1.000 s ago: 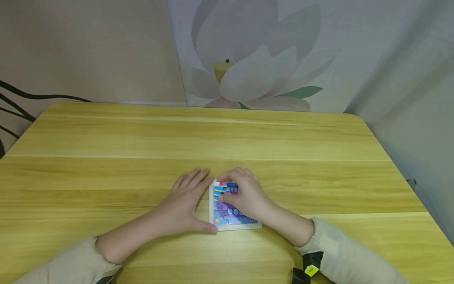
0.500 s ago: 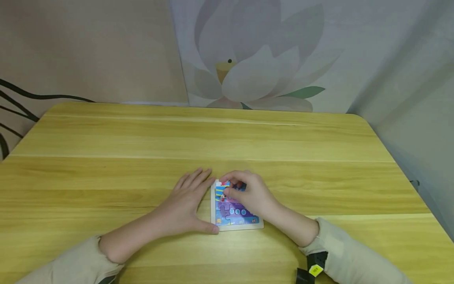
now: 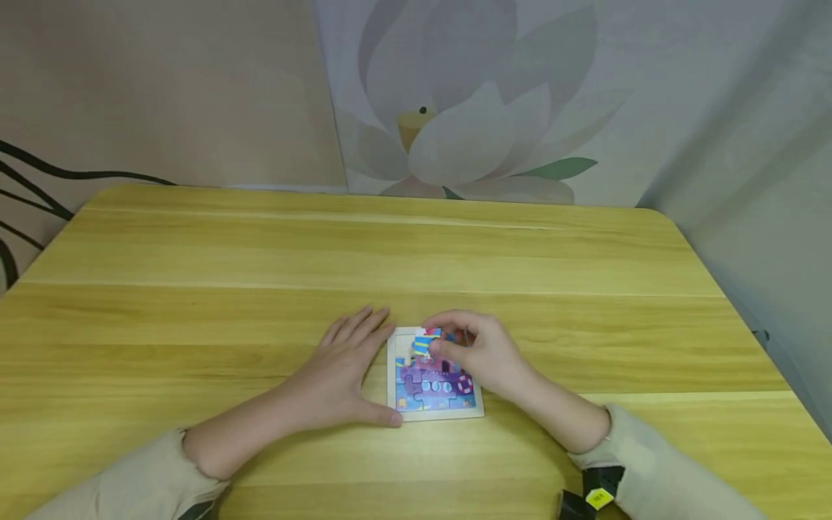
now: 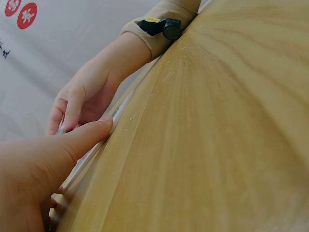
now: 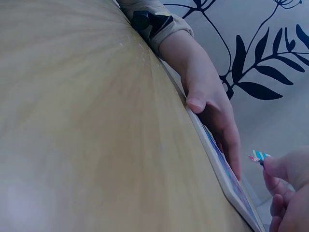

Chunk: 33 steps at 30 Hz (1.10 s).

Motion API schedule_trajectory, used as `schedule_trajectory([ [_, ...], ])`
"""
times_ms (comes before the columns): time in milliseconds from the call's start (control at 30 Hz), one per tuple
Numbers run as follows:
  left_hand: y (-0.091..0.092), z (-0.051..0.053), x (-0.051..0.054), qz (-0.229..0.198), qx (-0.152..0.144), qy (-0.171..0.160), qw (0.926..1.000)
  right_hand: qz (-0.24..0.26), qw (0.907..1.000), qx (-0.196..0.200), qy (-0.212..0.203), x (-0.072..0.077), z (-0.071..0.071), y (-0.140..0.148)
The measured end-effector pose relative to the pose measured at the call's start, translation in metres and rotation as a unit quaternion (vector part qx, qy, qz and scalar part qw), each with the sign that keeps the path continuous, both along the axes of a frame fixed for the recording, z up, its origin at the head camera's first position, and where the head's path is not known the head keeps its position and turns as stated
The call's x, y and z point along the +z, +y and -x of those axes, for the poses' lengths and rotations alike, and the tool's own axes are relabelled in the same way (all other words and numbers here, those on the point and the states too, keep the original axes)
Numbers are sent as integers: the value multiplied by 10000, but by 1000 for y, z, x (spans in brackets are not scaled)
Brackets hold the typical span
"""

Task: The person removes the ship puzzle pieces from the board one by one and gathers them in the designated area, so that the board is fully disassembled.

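We see the right hand point(image 3: 486, 355) pinching a striped puzzle piece point(image 3: 425, 342) above the upper part of a puzzle tray point(image 3: 445, 416); the left hand point(image 3: 344, 370), thumb and fingers apart, touches the tray's left edge. Wide tabletop point(image 3: 416, 249) stretches beyond.

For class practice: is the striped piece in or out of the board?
Out: the right hand holds the piece above the board; a gap shows.

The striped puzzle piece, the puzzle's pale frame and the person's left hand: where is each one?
Striped puzzle piece point(image 3: 425, 343), head view: on its blue-and-yellow striped face.
Pale frame point(image 3: 443, 415), head view: on its edge nearest the person.
Left hand point(image 3: 344, 372), head view: on its back.
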<state>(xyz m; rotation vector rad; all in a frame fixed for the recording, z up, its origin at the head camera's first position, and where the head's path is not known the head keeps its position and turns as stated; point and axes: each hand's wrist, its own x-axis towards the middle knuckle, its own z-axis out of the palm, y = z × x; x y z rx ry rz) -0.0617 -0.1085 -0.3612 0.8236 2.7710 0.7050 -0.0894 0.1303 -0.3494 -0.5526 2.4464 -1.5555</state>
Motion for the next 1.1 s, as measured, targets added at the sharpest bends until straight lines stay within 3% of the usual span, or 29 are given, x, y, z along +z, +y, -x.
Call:
schedule_trajectory([
  [400,0,0,1,77,6,-1,10000,-104,9992,-381,29,5,2,29],
  [1100,0,0,1,87,-28,-8,10000,-449,9978,-474,104,-2,9,83],
])
